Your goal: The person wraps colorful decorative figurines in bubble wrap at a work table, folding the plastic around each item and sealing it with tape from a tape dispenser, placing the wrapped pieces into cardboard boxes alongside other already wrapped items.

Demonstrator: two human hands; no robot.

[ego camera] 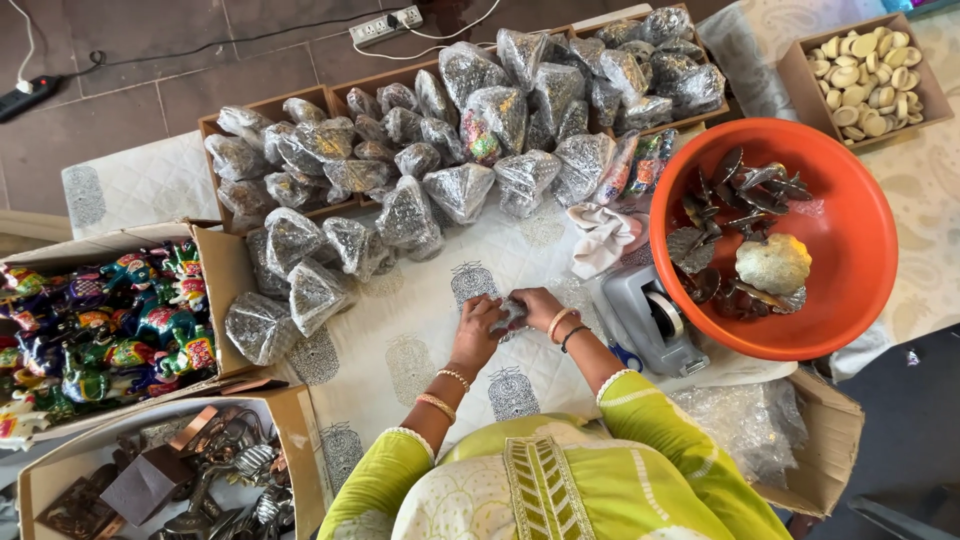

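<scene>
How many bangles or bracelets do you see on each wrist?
4. Two gold bangles on the left wrist, near the left hand; one gold and one dark on the right wrist. Others may be hidden.

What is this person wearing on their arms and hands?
Both arms come out of short lime-green sleeves edged with white trim. The left hand has bare fingers, and its wrist carries gold-coloured bangles. The right hand is also gloveless, with an orange bangle and a thin dark band at the wrist.
</scene>
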